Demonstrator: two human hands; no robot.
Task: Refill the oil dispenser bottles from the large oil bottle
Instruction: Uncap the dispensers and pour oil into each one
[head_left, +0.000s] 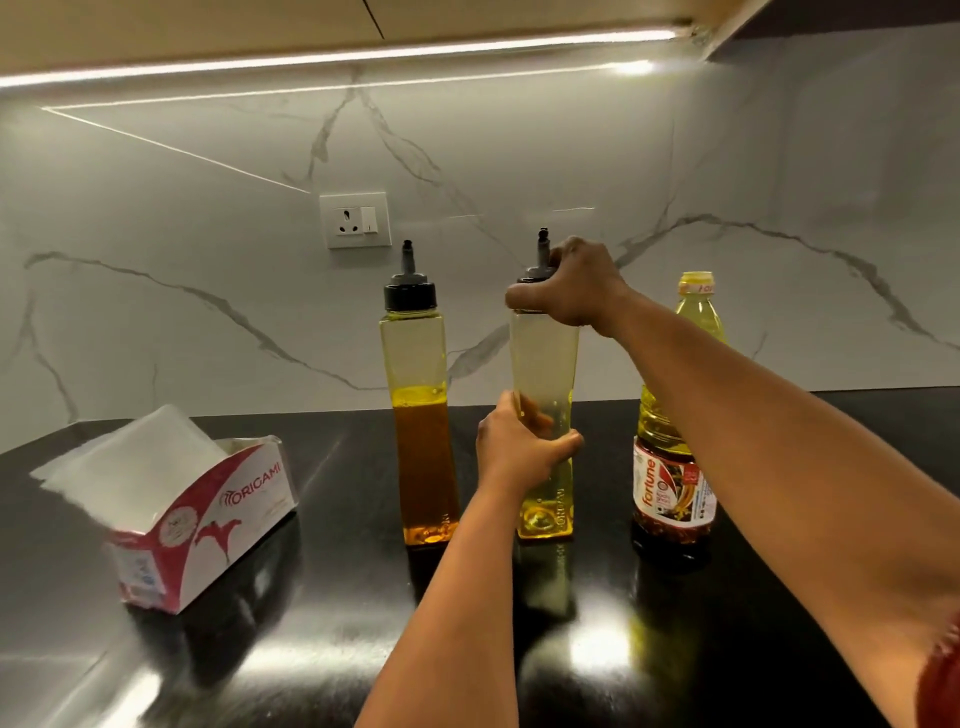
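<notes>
Two tall square dispenser bottles stand on the black counter (311, 649). The left dispenser bottle (420, 415) has a black spout cap and is about half full of amber oil. The right dispenser bottle (545, 364) is nearly empty, with a little pale oil at its base. My left hand (519, 449) grips its body near the middle. My right hand (574, 288) grips its black spout cap (540, 260) from above. The large oil bottle (675, 457), with a yellow cap and a red label, stands upright to the right, partly behind my right forearm.
An open red-and-white box of white tissues (192, 504) sits at the left of the counter. A white wall socket (356, 219) is on the marble backsplash behind the bottles. A lit cabinet underside runs overhead.
</notes>
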